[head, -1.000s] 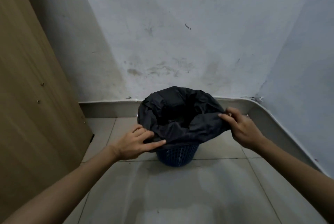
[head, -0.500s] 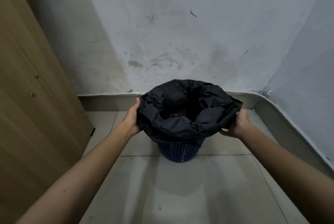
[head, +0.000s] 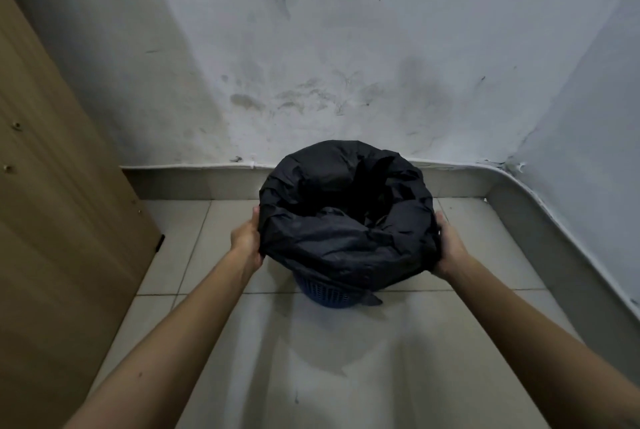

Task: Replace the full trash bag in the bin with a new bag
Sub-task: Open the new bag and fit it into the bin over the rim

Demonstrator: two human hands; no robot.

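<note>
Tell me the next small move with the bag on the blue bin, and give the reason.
Probably draw the skirt of the black bag further down the blue bin with both hands. The left hand and right hand are at opposite sides of the folded-over edge, the bag mouth is open over the rim, and only the bin's lower part shows, with one corner hanging loose near the floor.

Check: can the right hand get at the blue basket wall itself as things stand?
Probably yes: the bag covers the upper basket, but a bare blue strip shows low at the front, below the right hand, nothing blocking.
</note>
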